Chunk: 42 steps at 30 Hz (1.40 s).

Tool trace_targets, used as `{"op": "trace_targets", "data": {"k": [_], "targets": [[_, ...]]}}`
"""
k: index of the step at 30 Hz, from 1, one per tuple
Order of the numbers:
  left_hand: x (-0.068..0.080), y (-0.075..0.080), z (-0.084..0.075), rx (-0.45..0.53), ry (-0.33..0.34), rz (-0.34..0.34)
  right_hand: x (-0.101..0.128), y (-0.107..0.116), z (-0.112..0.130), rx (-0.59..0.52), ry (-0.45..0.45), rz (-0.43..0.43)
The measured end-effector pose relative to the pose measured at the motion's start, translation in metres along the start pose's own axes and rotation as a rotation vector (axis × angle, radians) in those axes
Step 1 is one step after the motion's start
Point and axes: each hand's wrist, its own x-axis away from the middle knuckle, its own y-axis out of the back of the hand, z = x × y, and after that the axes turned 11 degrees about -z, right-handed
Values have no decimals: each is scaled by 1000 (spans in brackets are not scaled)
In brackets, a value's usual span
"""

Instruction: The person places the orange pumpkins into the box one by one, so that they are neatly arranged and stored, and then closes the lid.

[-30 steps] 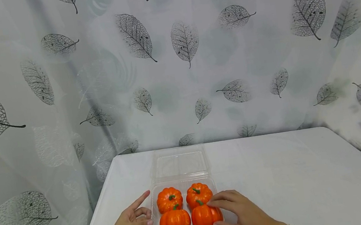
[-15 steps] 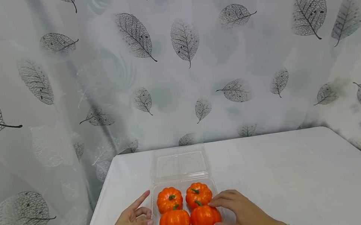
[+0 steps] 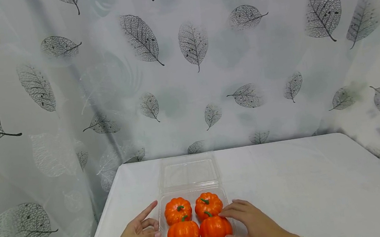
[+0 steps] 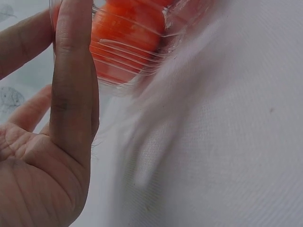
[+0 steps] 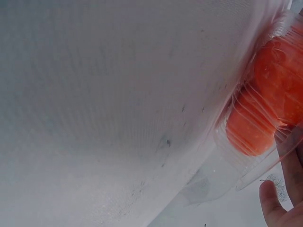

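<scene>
A clear plastic clamshell container (image 3: pixel 192 193) sits near the table's front edge, its lid (image 3: pixel 188 172) lying open flat behind it. Four orange pumpkins fill it: back left (image 3: pixel 177 210), back right (image 3: pixel 207 205), front left (image 3: pixel 183 234), front right (image 3: pixel 214 229). My left hand (image 3: pixel 143 231) rests against the container's left wall, index finger straight; the left wrist view shows a finger (image 4: pixel 73 71) flat on the ribbed plastic (image 4: pixel 137 52). My right hand (image 3: pixel 250 221) lies at the container's right side. Its loosely curved fingertips (image 3: pixel 223 213) touch the front right pumpkin, and its thumb is at the front corner.
The white table (image 3: pixel 308 183) stretches back and to the right. A leaf-printed curtain (image 3: pixel 196 54) hangs close behind it and along both sides. The table's left edge runs just beyond my left hand.
The front right pumpkin has settled slightly left into its place. My right fingers have lifted and eased back from it a little. The left hand has not moved.
</scene>
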Motion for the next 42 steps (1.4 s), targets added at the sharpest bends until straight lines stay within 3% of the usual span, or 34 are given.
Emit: {"op": "trace_targets", "data": {"k": [11, 17, 21, 28, 32, 34, 37, 42], "targets": [[-4, 3, 1, -6, 5, 0, 1, 3, 1, -4, -29, 14], [-7, 8, -1, -67, 24, -70, 0, 5, 1, -40, -15, -6], [-11, 9, -8, -164, 9, -200, -3, 7, 0, -34, 4, -42], [-18, 2, -25, -302, -56, -548, -12, 14, -1, -47, -8, -103], [-22, 2, -41, -267, -159, -628, -23, 20, -1, -76, -43, -131], [-22, 1, -51, -217, -226, -639, -31, 24, 0, -117, -58, -146], [-22, 1, -67, -110, -340, -604, -44, 29, -1, -190, -66, -176], [-22, 0, -88, 104, -494, -425, -65, 39, -5, -294, -86, -226]]}}
